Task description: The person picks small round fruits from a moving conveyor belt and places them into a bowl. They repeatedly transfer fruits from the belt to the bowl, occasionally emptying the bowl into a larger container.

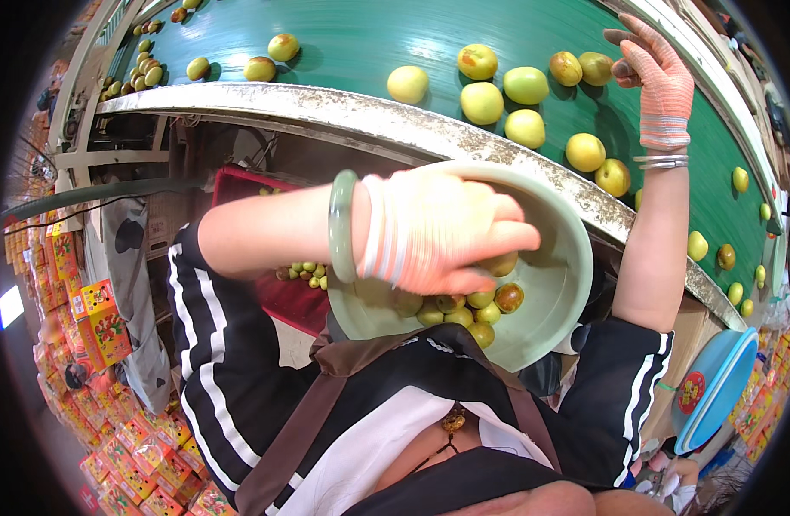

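My left hand [446,232], in an orange-and-white knit glove with a green bangle above it, is over a pale green basin [572,271]. A jujube [500,264] shows just under its fingers; blur hides whether they grip it. More jujubes [459,316] lie together in the basin. My right hand [659,77], gloved alike with silver bangles at the wrist, reaches over the green conveyor belt [356,39], fingers apart and nothing visible in them. Beside its fingertips sit two brownish jujubes [566,68]; yellow-green ones [482,103] are scattered further left on the belt.
The belt's worn metal edge [395,122] runs between the basin and the belt. A red crate [291,303] with small jujubes stands below my left forearm. Blue basins [717,390] are at the right. Printed fruit boxes [104,329] are stacked at the left.
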A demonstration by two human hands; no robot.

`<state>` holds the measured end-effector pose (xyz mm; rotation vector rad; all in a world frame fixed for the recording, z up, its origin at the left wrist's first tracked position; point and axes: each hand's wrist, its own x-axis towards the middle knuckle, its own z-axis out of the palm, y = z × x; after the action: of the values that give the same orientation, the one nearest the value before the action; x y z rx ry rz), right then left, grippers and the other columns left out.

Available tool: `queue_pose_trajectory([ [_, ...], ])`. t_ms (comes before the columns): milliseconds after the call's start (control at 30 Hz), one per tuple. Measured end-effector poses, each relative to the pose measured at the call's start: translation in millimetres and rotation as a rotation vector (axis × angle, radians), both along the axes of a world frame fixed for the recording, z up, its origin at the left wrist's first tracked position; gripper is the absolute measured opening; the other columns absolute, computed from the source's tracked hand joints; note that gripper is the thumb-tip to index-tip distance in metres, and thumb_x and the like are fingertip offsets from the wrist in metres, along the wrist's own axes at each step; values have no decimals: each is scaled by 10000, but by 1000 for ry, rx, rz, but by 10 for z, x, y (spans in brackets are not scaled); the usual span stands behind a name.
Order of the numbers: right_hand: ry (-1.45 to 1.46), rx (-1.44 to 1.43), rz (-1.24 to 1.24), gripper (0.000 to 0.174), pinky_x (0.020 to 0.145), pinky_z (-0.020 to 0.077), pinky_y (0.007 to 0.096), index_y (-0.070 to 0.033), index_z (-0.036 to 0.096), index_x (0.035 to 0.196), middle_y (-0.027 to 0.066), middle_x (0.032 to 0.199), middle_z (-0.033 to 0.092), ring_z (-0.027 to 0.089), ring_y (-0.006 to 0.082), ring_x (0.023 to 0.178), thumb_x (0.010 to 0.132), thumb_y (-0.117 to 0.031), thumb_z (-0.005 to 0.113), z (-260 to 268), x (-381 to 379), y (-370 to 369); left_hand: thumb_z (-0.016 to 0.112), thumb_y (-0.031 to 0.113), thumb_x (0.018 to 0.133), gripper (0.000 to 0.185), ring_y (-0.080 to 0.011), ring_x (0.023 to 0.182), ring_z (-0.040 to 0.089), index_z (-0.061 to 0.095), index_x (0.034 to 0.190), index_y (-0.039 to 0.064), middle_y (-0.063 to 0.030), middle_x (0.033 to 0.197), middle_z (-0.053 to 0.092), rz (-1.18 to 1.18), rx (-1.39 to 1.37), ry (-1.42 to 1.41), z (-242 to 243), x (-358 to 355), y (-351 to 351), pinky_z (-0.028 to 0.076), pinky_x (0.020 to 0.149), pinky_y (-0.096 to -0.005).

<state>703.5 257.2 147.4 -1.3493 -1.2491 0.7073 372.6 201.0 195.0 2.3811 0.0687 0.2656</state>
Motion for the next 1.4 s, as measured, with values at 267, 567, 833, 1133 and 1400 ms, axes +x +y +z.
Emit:
queue_pose_trajectory([
  [267,25,-31,44,347,591,469,206,-53,658,1249,48,996,724,566,51,667,906,-89,619,137,-296,-52,656,98,780,442,-327,1148,578,623,1208,203,-80,1263,593,262,455,382,-118,421,1099,514,920,-436],
  [567,37,-112,47,363,581,436,189,-39,630,1277,70,1035,714,531,38,639,918,-88,610,147,-315,-113,616,337,856,295,-274,816,695,737,912,73,-164,820,711,1015,269,-91,-217,3,2235,542,738,-394],
  [833,36,-132,48,351,564,420,186,-34,632,1263,72,1006,712,518,39,625,915,-60,597,100,-278,-139,562,174,903,213,-243,642,645,699,1044,91,-137,787,683,1435,68,-20,-164,-446,3073,499,568,-373],
  [1133,33,-201,77,336,526,408,190,-38,655,1225,55,936,699,490,41,593,895,-56,595,61,-395,-85,569,177,863,259,-316,1077,659,697,1084,133,-148,1127,695,1048,784,663,-183,39,3242,543,862,-398],
  [1400,-17,-240,87,328,534,429,192,-44,680,1196,45,902,702,500,37,604,879,-62,597,101,-542,-98,752,296,864,649,-168,785,634,456,1382,44,-130,1106,616,450,-785,-108,-89,-277,2287,543,615,-285],
])
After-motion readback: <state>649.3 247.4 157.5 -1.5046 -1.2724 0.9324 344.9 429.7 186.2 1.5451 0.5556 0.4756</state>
